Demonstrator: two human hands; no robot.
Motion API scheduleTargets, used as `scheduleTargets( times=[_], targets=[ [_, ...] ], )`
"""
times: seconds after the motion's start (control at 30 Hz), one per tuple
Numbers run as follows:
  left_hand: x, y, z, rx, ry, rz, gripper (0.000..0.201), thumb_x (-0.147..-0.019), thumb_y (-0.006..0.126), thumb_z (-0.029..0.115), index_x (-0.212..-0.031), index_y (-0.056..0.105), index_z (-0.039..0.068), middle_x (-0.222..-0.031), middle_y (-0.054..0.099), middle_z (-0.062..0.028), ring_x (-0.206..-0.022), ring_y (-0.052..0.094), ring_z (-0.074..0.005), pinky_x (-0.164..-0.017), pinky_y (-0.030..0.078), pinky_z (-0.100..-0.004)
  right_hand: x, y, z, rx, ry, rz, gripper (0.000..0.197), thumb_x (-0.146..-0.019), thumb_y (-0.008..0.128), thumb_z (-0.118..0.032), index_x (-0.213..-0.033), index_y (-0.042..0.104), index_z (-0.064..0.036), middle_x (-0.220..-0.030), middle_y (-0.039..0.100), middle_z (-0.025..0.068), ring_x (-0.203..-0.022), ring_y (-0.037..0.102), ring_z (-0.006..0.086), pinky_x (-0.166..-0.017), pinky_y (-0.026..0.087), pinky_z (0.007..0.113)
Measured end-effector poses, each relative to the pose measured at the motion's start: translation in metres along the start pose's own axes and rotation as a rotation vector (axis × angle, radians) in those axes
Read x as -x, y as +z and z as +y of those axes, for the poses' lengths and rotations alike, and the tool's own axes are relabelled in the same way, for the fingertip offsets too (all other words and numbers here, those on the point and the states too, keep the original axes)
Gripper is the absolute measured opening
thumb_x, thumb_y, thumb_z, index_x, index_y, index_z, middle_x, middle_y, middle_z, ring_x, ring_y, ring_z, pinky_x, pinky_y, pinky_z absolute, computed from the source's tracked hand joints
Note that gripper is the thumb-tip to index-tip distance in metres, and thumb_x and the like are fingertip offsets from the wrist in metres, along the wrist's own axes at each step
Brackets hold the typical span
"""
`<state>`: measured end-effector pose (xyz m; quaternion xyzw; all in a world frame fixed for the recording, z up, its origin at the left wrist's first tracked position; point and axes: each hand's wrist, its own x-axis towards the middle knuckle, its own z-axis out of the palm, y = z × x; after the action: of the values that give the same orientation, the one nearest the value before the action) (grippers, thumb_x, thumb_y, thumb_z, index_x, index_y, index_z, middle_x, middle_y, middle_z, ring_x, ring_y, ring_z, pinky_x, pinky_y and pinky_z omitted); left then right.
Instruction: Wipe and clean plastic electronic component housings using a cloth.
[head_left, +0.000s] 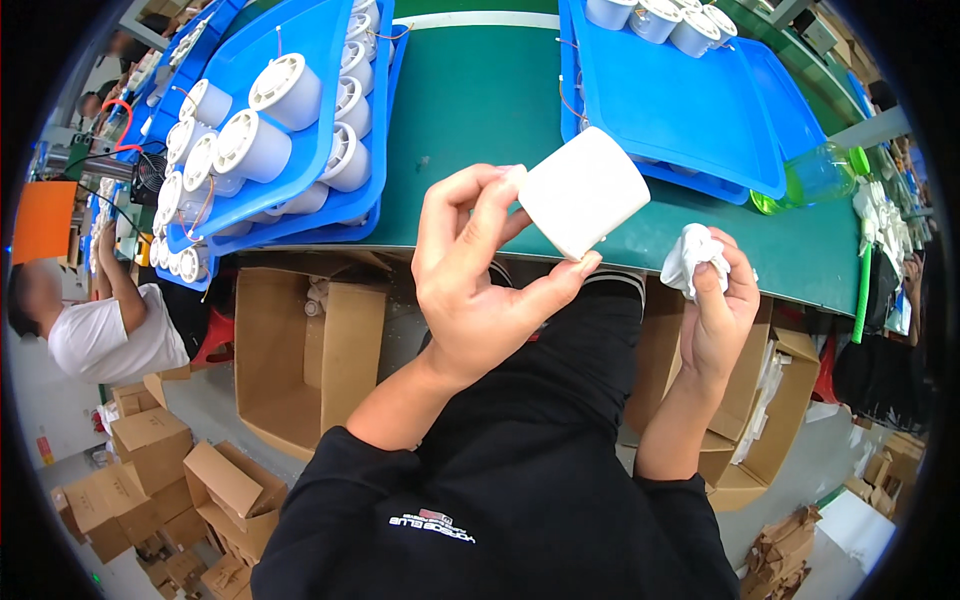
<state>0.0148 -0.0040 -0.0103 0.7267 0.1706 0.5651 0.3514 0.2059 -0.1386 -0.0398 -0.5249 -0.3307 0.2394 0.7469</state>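
Between the thumb and fingers of my left hand (480, 270) is a white cylindrical housing (585, 192), tilted and raised above the near edge of the green table (470, 130). Its smooth side and one end face me; the other end is hidden. To its right, my right hand (722, 300) pinches a crumpled white cloth (694, 258), apart from the housing. Similar white housings (255, 145) with slotted ends and thin wires fill the stacked blue trays on the left.
Stacked blue trays (330, 150) stand at the left, another blue tray (680, 115) at the far right. Beside that lies a green bottle (815, 175). Open cardboard boxes (350, 345) (770, 420) sit below the table edge. A person in a white shirt (120, 335) works at the left.
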Motion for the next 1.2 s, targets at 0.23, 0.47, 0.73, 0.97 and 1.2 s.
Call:
scheduleTargets(
  times=[0.23, 0.47, 0.73, 0.97, 1.2],
  targets=[
    [0.0, 0.0, -0.002, -0.364, 0.366, -0.024, 0.063, -0.06, 0.087, 0.008, -0.114, 0.055, -0.001, -0.114, 0.043, -0.0156, -0.098, 0.057, -0.0291, -0.08, 0.057, -0.037, 0.0, -0.005, 0.003, -0.054, 0.015, 0.012, 0.021, -0.086, 0.062, -0.002, -0.107, 0.061, -0.0009, -0.122, 0.055, 0.0141, -0.107, 0.056, 0.0215, -0.094, 0.046, 0.035],
    [0.002, 0.003, -0.006, -0.333, 0.45, 0.069, 0.052, -0.056, 0.082, -0.001, -0.105, 0.065, 0.004, -0.106, 0.055, -0.0128, -0.095, 0.059, -0.0309, -0.077, 0.055, -0.0376, 0.001, -0.006, 0.005, -0.069, 0.043, 0.012, 0.021, -0.086, 0.062, -0.002, -0.107, 0.06, -0.0014, -0.122, 0.055, 0.0137, -0.107, 0.057, 0.0215, -0.093, 0.047, 0.035],
    [0.002, 0.0, -0.013, -0.325, 0.563, 0.056, 0.049, -0.058, 0.082, -0.001, -0.104, 0.065, 0.005, -0.108, 0.053, -0.0118, -0.097, 0.058, -0.03, -0.075, 0.055, -0.0347, 0.003, -0.007, 0.008, -0.091, 0.045, 0.015, 0.023, -0.085, 0.063, -0.001, -0.108, 0.06, -0.0011, -0.123, 0.055, 0.0127, -0.107, 0.057, 0.0213, -0.093, 0.046, 0.035],
    [0.0, 0.001, -0.001, 0.494, -0.211, 0.133, 0.067, -0.065, 0.081, 0.0, -0.124, 0.051, -0.004, -0.119, 0.043, -0.0123, -0.11, 0.052, -0.0261, -0.083, 0.056, -0.0377, 0.002, -0.01, 0.01, -0.109, 0.082, 0.088, 0.026, -0.085, 0.061, 0.001, -0.111, 0.059, 0.0, -0.124, 0.053, 0.0113, -0.109, 0.056, 0.0204, -0.095, 0.046, 0.034],
    [-0.002, 0.008, -0.008, -0.08, 0.204, 0.138, 0.057, -0.059, 0.083, 0.001, -0.111, 0.06, -0.004, -0.111, 0.048, -0.0141, -0.1, 0.057, -0.0287, -0.077, 0.057, -0.0364, 0.003, -0.006, -0.001, -0.089, -0.011, 0.078, 0.024, -0.083, 0.057, 0.006, -0.107, 0.059, 0.0025, -0.122, 0.051, 0.0115, -0.107, 0.054, 0.0194, -0.092, 0.046, 0.033]
  ],
)
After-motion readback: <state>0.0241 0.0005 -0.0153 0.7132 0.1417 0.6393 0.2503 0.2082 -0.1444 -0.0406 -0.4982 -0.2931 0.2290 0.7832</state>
